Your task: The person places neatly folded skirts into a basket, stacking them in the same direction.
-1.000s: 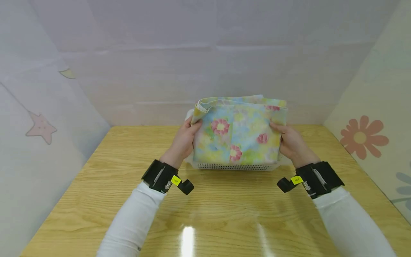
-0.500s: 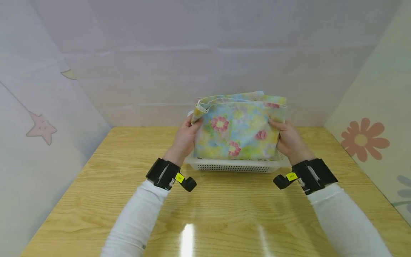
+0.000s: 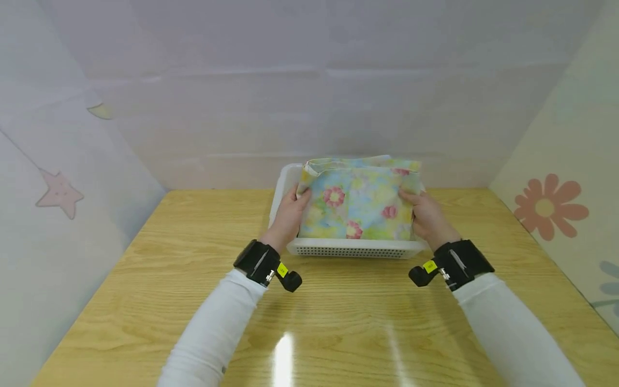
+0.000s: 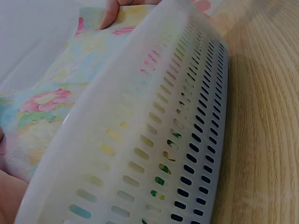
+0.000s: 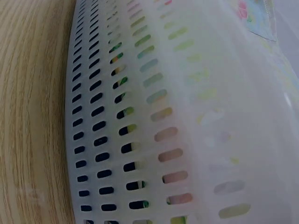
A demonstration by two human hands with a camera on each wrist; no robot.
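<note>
A folded floral cloth, pale blue and yellow with pink flowers, stands on edge inside a white plastic basket. My left hand grips its left side, thumb on the near face. On the opposite side, my right hand pinches the cloth the same way. The fingers behind the cloth are hidden. In the left wrist view the basket's slotted wall covers the lower cloth. The right wrist view is mostly filled by the basket wall, with the cloth's colours showing through it.
The basket rests on a wood-grain table, close to the pale back wall. Dark and green patterned bits show through its lower slots. Side walls carry a pink star and a red flower.
Both hands have moved down and slightly inward with the cloth. Its lower edge, earlier in front of the basket's near rim, is now behind it. The basket's left rim shows more.
</note>
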